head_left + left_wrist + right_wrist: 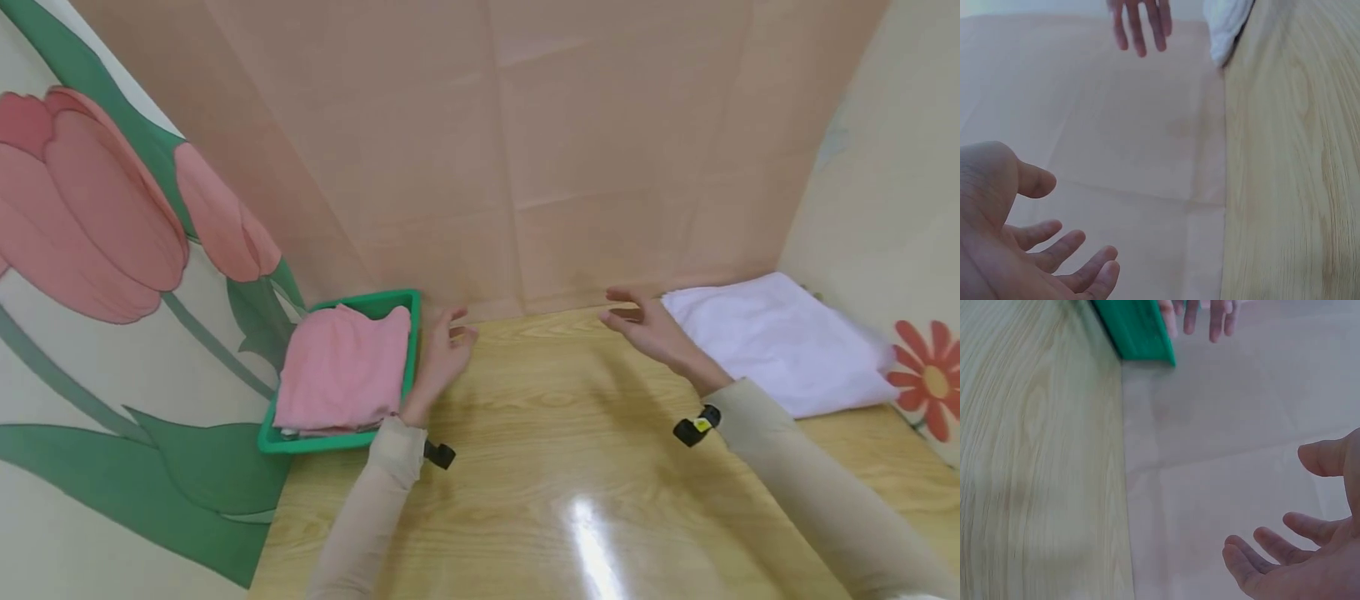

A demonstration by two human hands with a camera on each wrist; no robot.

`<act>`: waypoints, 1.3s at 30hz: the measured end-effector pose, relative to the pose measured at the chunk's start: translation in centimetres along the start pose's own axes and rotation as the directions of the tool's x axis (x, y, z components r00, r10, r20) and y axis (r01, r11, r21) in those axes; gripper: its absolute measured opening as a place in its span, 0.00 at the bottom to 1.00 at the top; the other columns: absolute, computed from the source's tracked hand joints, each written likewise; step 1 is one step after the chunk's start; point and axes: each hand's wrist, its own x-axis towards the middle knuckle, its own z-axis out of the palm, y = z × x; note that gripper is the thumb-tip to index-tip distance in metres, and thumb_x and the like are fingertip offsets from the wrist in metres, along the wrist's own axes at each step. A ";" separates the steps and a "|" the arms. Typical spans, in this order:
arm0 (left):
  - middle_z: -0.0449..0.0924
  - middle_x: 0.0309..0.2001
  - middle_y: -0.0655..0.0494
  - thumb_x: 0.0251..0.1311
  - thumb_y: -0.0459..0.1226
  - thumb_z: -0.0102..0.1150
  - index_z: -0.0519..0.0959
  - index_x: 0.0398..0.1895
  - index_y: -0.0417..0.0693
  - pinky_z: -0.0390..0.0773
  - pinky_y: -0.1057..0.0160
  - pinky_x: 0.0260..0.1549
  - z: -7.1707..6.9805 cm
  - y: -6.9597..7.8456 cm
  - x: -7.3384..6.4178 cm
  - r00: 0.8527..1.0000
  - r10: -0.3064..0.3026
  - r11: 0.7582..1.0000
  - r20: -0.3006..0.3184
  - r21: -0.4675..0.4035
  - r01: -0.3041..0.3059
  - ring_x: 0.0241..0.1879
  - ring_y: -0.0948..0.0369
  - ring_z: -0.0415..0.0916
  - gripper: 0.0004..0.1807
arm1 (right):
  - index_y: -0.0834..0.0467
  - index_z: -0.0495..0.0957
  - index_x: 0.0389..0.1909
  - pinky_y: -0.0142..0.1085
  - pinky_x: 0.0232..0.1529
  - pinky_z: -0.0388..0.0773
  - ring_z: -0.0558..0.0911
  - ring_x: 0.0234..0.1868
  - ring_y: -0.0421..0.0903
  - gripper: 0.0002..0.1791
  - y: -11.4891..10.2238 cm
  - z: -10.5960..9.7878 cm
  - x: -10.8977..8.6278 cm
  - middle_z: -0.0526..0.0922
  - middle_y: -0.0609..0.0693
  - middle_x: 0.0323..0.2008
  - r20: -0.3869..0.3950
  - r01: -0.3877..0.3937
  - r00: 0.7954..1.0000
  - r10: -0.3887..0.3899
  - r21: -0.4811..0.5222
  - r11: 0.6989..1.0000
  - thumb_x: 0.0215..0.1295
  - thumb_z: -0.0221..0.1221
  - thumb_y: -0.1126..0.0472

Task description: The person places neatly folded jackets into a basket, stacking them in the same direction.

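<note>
My left hand [444,360] is raised over the wooden table beside the green basket [412,367], its fingers loosely bent around nothing. Inside that basket lies a folded pink cloth [345,367], stacked on more fabric that peeks out at its lower edge. On the other side, my right hand [651,332] hovers near a folded white cloth [780,346], fingers apart and holding nothing. Both wrist views show relaxed, spread fingers: the left hand [1016,237] and the right hand [1310,550] each face the other across a gap.
A pale pink sheet [600,150] hangs along the table's back edge. Walls with painted flowers stand at the left and right, a tulip [112,208] and a red flower [934,381]. The wood-grain tabletop [540,433] stretches between basket and white cloth.
</note>
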 end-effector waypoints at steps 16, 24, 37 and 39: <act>0.73 0.75 0.46 0.77 0.38 0.59 0.71 0.76 0.47 0.78 0.43 0.65 4.3 1.4 0.5 0.995 -0.007 1.000 0.102 -0.019 0.009 0.68 0.42 0.76 0.26 | 0.63 0.58 0.82 0.34 0.63 0.79 0.71 0.74 0.72 0.40 2.9 -4.3 -1.3 0.66 0.68 0.78 -0.121 0.030 0.992 -0.038 -0.072 0.997 0.80 0.60 0.48; 0.72 0.75 0.48 0.77 0.39 0.59 0.69 0.78 0.49 0.78 0.46 0.66 6.8 2.1 0.4 0.990 0.009 1.000 0.138 -0.030 -0.005 0.68 0.44 0.76 0.28 | 0.65 0.58 0.82 0.14 0.46 0.68 0.71 0.72 0.74 0.40 4.4 -6.3 -2.1 0.66 0.71 0.77 -0.164 -0.012 0.986 -0.006 -0.105 0.994 0.80 0.60 0.49; 0.71 0.76 0.49 0.78 0.41 0.57 0.68 0.78 0.49 0.78 0.45 0.65 10.5 1.7 -0.1 0.975 0.015 0.999 0.221 -0.040 -0.006 0.68 0.43 0.75 0.28 | 0.66 0.57 0.82 0.12 0.42 0.68 0.71 0.71 0.75 0.43 7.3 -9.9 -2.7 0.64 0.72 0.78 -0.231 -0.063 0.973 0.029 -0.142 0.988 0.79 0.60 0.45; 0.69 0.77 0.49 0.79 0.42 0.56 0.67 0.79 0.50 0.79 0.46 0.65 10.9 1.7 -0.3 0.968 -0.001 0.999 0.250 -0.050 0.014 0.69 0.44 0.74 0.28 | 0.65 0.58 0.82 0.11 0.42 0.68 0.73 0.70 0.73 0.42 8.1 -10.4 -2.9 0.65 0.71 0.77 -0.243 -0.065 0.970 0.028 -0.144 0.987 0.79 0.59 0.45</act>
